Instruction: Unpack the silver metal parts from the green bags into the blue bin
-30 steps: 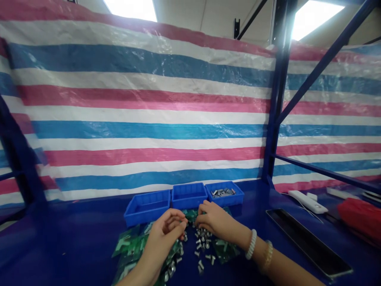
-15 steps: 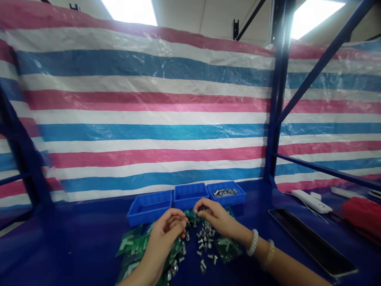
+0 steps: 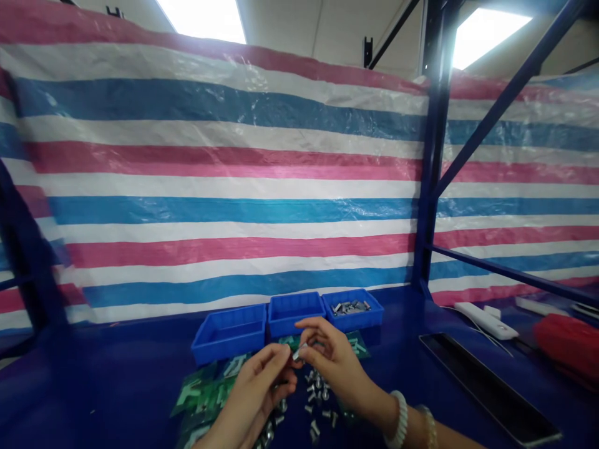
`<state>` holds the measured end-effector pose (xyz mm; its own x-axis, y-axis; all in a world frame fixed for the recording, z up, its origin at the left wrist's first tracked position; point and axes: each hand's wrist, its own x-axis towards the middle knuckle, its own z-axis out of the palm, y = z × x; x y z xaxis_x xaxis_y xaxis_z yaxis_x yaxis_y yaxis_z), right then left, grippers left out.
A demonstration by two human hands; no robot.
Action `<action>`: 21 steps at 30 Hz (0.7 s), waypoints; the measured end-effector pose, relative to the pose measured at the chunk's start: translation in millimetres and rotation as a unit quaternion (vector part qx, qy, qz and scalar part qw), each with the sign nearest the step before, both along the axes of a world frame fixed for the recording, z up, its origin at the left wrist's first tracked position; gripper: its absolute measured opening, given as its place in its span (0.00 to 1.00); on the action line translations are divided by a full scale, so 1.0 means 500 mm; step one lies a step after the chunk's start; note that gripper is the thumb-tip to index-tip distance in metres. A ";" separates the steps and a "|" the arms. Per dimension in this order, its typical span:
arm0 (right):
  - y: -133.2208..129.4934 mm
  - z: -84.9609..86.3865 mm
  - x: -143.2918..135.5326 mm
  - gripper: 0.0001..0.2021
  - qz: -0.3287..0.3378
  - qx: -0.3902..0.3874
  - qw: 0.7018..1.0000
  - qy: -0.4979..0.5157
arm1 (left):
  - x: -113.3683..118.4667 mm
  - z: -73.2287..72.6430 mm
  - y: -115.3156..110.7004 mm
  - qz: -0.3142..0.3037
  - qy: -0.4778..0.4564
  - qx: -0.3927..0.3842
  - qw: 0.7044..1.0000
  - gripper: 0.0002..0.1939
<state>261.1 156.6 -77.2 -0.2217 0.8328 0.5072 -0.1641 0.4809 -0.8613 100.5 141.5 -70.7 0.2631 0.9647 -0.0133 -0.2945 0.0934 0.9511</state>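
My right hand [image 3: 334,360] pinches a small shiny metal screw [image 3: 298,353] between thumb and fingertips. My left hand [image 3: 262,386] meets it from the left, thumb and fingers pressed together at the screw's end; whatever is in that pinch is too small to make out. Below and between the hands lie several loose metal screws [image 3: 314,430] on the blue table. Green plastic bags [image 3: 199,394] with pale pieces inside lie beside my left forearm, partly covered by it. Another green bag [image 3: 359,346] shows behind my right hand.
Behind the hands stand a left blue bin [image 3: 229,330], a middle blue bin [image 3: 296,307] and a right blue bin [image 3: 358,318] holding metal pieces. At right lie a dark flat tablet-like slab [image 3: 486,386], a white device [image 3: 486,320] with a cable and a red pouch [image 3: 568,346]. A blue post [image 3: 427,187] rises behind.
My two hands have come together, the right one moving left and a little down with the screw. The view has shifted slightly.
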 end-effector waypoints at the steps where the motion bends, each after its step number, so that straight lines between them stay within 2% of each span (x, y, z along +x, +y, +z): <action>1: 0.001 -0.001 -0.001 0.16 0.001 -0.016 1.000 0.021 | -0.001 -0.002 0.002 -0.002 -0.013 -0.012 1.000 0.14; 6: 0.003 -0.005 -0.002 0.23 0.020 -0.025 0.998 0.050 | -0.001 -0.002 0.003 -0.004 -0.035 -0.053 0.998 0.13; 11: 0.000 -0.005 0.003 0.20 0.020 -0.026 0.998 0.056 | -0.003 0.005 0.000 0.012 -0.046 -0.038 0.998 0.14; 14: 0.002 -0.006 0.006 0.18 0.006 -0.077 0.996 0.052 | -0.006 0.004 0.001 0.026 -0.032 -0.003 0.999 0.14; 18: 0.006 -0.010 0.006 0.28 0.022 -0.160 0.987 0.016 | -0.006 0.003 -0.003 0.044 0.023 0.089 0.995 0.14; 21: 0.006 -0.013 0.004 0.31 0.022 -0.180 0.983 -0.018 | -0.003 0.007 -0.009 0.060 0.075 0.146 0.985 0.13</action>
